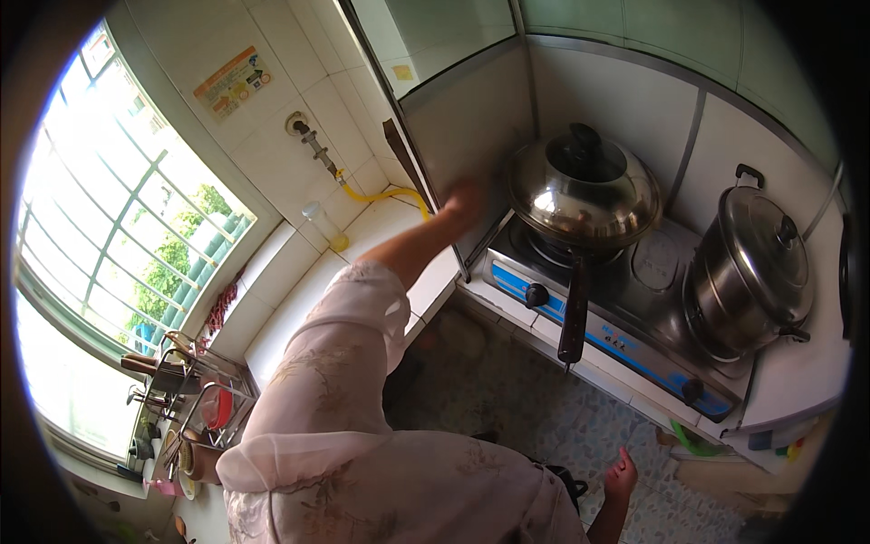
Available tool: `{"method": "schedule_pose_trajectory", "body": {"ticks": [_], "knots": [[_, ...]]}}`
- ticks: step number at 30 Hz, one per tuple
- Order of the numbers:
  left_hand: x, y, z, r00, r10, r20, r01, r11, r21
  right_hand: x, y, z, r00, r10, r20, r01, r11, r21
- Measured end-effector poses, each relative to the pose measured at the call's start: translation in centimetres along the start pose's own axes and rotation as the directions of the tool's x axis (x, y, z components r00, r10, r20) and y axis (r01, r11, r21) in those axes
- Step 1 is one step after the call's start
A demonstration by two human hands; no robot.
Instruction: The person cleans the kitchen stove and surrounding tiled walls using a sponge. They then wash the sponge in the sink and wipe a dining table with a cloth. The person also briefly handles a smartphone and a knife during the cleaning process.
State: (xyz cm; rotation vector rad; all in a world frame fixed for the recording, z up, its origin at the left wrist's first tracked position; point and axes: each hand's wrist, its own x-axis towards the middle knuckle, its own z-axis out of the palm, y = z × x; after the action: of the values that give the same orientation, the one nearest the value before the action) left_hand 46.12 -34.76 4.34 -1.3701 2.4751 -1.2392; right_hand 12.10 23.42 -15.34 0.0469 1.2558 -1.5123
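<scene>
My left hand (pixel 465 202) reaches out past the counter edge, blurred, in front of the grey metal panel (pixel 469 115) beside the stove. Whether it touches the panel or grips anything is too blurred to tell. Just right of it, a wok (pixel 577 299) with a dark handle sits on the left burner under a domed steel lid (pixel 612 211). My right hand (pixel 620 474) hangs low over the floor, fingers loosely bent and one raised, with nothing seen in it. The two-burner gas stove (pixel 652 262) has a knob (pixel 537 295) below the wok.
A lidded steel pot (pixel 737 265) stands over the right burner. A yellow gas hose (pixel 370 197) runs behind the panel's edge. A clear bottle (pixel 326 226) stands by the tiled wall. Below the barred window (pixel 122 204) is a metal utensil rack (pixel 221 401).
</scene>
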Motion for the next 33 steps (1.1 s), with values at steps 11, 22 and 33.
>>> {"method": "schedule_pose_trajectory", "body": {"ticks": [11, 22, 33], "knots": [[7.6, -5.0, -18.3, 0.95, 0.108, -0.294, -0.102, 0.994, 0.035, -0.5, -0.6, -1.9, 0.974, -0.096, -0.206, 0.114, 0.991, 0.076], [4.3, -3.7, -19.3, 0.998, 0.034, 0.062, -0.021, 0.98, -0.2, -0.6, 2.7, -7.0, 0.903, -0.415, -0.112, 0.337, 0.846, -0.414], [4.9, -4.6, -17.0, 0.996, 0.002, 0.09, -0.008, 0.998, 0.069, -0.9, 0.2, -1.9, 0.972, -0.236, -0.009, 0.23, 0.954, -0.195]]}}
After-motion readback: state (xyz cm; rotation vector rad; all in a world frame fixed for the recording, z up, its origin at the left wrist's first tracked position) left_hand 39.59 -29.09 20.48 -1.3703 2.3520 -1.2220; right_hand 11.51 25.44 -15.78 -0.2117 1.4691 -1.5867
